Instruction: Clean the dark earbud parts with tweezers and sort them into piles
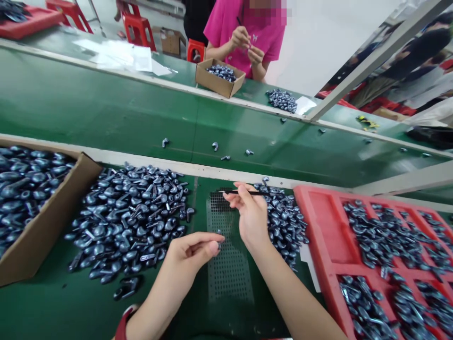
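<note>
My left hand pinches a small dark blue earbud shell between thumb and fingertips, mostly hidden by them. My right hand is closed round a thin black tool, held nearly level with its tip pointing left; whether it is tweezers I cannot tell. Below both hands lies a perforated sheet with rows of small holes, darker at its far end. A large heap of earbud shells spreads to the left of my hands. Another heap of shells sits just right of my right hand, partly hidden by it.
A cardboard box full of shells stands at the left. At the right lies a red foam tray with shells in its compartments. Beyond the white ledge, several shells rest on a green belt. A co-worker in pink sits opposite, behind a small carton.
</note>
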A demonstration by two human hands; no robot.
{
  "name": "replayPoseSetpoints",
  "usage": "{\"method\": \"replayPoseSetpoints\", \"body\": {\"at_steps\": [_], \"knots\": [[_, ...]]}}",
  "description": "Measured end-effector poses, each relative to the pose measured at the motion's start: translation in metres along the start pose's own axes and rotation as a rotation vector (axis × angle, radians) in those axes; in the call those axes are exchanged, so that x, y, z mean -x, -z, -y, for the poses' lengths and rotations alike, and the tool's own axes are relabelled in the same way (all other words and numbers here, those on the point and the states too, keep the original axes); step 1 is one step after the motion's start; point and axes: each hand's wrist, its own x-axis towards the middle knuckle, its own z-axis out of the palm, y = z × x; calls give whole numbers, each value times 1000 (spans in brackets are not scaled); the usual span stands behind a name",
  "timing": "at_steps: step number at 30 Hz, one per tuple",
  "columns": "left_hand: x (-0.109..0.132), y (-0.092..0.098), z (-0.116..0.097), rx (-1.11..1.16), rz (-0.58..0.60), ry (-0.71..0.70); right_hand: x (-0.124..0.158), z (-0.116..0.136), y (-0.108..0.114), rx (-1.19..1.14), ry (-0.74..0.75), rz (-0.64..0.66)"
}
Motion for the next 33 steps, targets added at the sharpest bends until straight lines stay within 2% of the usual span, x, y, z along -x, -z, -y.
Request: {"method": "replayPoseSetpoints", "body": {"at_steps": [3,5,10,20,28,33], "knots": [[14,8,-17,273,-82,57,35,30,-2,-78,-19,35],[22,11,-27,428,-95,71,60,48,-3,-102,-30,59],[33,10,-39,534,-33,70,97,69,-5,-57,-60,180],[38,6,-42,584,15,77,104,70,-6,59,12,179],[42,1,-57,588,-72,213,108,72,-5,129,42,154],[40,1,-55,623,-40,187,109,71,-6,140,57,141]]}}
